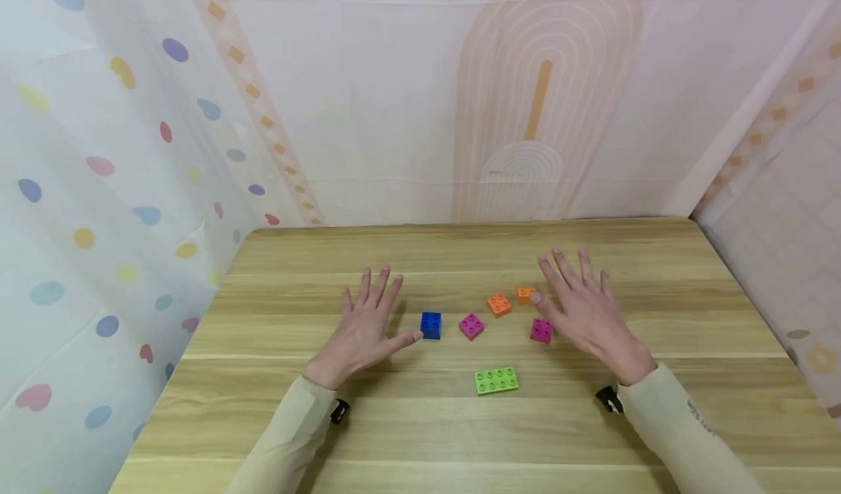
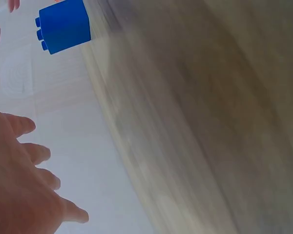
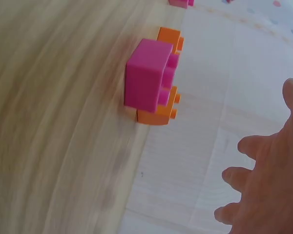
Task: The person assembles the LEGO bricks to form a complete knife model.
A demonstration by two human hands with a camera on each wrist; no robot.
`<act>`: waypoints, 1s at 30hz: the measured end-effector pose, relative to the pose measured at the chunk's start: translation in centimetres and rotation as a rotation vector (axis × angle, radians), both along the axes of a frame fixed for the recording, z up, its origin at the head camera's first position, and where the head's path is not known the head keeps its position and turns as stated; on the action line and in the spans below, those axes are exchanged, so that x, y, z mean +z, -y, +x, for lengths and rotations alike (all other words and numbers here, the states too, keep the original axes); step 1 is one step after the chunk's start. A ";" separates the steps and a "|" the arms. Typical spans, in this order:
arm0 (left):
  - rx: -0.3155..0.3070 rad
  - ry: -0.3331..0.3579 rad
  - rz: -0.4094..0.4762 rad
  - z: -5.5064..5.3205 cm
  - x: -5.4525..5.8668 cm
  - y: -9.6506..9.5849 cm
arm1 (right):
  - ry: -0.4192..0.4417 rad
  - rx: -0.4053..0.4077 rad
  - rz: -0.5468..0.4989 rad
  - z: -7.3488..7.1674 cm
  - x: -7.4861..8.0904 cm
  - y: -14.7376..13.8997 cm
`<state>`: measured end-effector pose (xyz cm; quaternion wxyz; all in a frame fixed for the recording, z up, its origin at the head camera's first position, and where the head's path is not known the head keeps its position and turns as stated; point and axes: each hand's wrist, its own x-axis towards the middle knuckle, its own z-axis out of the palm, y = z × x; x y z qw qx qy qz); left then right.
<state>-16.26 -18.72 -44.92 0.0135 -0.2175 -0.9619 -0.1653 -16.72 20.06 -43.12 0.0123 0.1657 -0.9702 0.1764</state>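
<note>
My left hand (image 1: 365,330) is spread above the table with straight fingers and holds nothing; its thumb tip is right at a blue toy brick (image 1: 431,325). In the left wrist view that blue brick (image 2: 66,27) stands beyond the spread fingers. My right hand (image 1: 587,319), also spread and holding nothing, hovers at the right. Its thumb overlaps the edge of an orange brick (image 1: 525,295) in the head view, with a magenta brick (image 1: 542,330) just below. Between the hands lie another magenta brick (image 1: 471,326) and another orange brick (image 1: 498,304). A long lime green brick (image 1: 496,380) lies nearer me.
The bricks rest on a wood-grain table (image 1: 420,443). A pale patterned curtain (image 1: 381,114) hangs behind its far edge, and a dotted one (image 1: 98,260) runs along the left side. A black strap piece (image 1: 609,399) shows at the right cuff.
</note>
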 end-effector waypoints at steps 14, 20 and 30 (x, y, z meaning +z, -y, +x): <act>-0.117 0.015 -0.014 -0.9 -0.2 -1.2 | -0.024 0.054 -0.019 0.6 0.3 0.9; -0.174 0.069 0.021 -1.3 -0.3 -1.6 | -0.017 0.083 -0.009 1.2 0.2 1.3; -0.231 0.222 0.139 -2.1 -0.4 -2.2 | -0.022 0.161 0.024 2.4 -0.2 2.1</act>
